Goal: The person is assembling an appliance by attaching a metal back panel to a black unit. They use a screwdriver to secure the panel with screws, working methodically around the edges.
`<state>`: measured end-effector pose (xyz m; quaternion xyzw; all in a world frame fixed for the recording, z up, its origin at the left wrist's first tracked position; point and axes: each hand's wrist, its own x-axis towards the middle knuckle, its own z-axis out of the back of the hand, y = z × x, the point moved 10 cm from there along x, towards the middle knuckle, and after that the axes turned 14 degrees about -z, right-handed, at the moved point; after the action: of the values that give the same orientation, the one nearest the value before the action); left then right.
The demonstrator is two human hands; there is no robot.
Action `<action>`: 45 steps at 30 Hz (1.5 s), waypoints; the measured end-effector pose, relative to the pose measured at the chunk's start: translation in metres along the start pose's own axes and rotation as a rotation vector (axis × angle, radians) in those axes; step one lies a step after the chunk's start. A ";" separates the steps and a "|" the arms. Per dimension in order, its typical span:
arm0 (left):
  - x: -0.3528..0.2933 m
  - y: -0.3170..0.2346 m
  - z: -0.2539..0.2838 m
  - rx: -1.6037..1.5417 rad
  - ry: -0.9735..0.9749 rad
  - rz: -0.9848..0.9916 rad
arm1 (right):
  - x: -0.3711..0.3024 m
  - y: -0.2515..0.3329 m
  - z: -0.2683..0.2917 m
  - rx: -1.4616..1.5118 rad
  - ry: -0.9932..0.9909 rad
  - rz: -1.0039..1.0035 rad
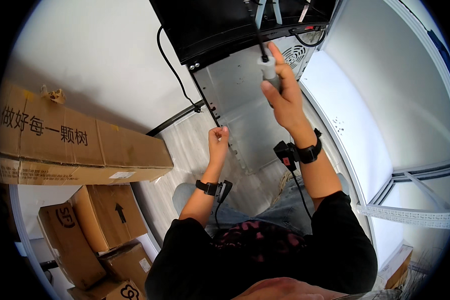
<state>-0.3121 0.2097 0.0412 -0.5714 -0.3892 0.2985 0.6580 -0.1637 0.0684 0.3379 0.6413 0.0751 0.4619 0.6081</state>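
My right hand (pixel 288 102) is closed around the grey handle of a screwdriver (pixel 268 67). Its dark shaft points away from me, over a black surface (pixel 200 30) at the far end. Below lies a large silver metal case (pixel 245 107) with a round vent grille at its far right. My left hand (pixel 217 142) is at the case's left edge, thumb and fingers pinched together. What they hold, if anything, is too small to make out. On the black surface rests a tool with two light-blue handles (pixel 268 12).
A long cardboard box (pixel 80 135) stands at the left, above several smaller cartons (pixel 110 215). A black cable (pixel 170 67) hangs down along the case's left side. White shelving (pixel 345 105) with a metal frame runs along the right. Grey wood-look floor (pixel 177 135) shows between.
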 end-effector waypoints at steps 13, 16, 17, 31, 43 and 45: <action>0.017 -0.004 0.013 -0.003 -0.223 -0.095 | 0.005 -0.011 -0.009 0.021 -0.034 -0.040; 0.016 -0.006 0.014 -0.011 -0.238 -0.129 | 0.005 -0.011 -0.009 0.013 -0.041 -0.018; 0.018 -0.005 0.014 -0.025 -0.250 -0.130 | 0.005 -0.011 -0.009 0.018 -0.038 -0.014; 0.019 -0.015 0.016 -0.019 -0.265 -0.230 | 0.003 -0.018 -0.005 0.167 -0.028 -0.107; 0.017 -0.015 0.016 0.059 -0.251 -0.253 | 0.003 -0.015 -0.006 0.053 -0.033 -0.029; 0.017 -0.015 0.015 0.060 -0.254 -0.258 | 0.003 -0.016 -0.007 0.079 -0.025 -0.041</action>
<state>-0.3172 0.2291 0.0599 -0.4547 -0.5302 0.2928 0.6530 -0.1589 0.0790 0.3243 0.6688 0.0992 0.4379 0.5925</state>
